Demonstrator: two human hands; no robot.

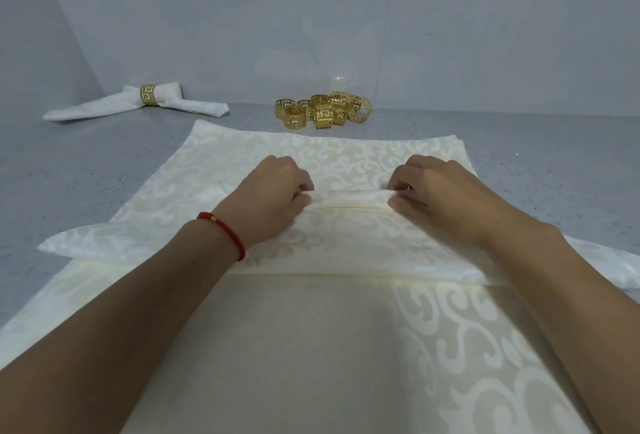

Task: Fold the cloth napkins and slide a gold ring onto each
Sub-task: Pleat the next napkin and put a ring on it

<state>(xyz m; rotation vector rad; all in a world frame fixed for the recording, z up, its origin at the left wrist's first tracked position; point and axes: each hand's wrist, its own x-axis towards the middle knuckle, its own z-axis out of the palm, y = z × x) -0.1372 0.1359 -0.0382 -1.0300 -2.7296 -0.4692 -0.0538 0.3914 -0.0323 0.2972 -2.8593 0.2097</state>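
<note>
Pinching a pleat across a cream napkin [346, 225] at frame centre, the left hand [273, 194] and right hand [440, 191] curl fingers around the fold.

One ringed napkin [138, 104] lies finished upper left; loose gold rings [322, 111] wait at upper centre, more cloth beneath.

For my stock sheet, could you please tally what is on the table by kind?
Finished napkin wearing a ring: 1
Napkin being folded, pinched by the left hand and right hand: 1
Flat napkins in the stack beneath: cannot tell
Loose gold rings in the pile: about 8, overlapping
Total: about 10, stack apart
</note>
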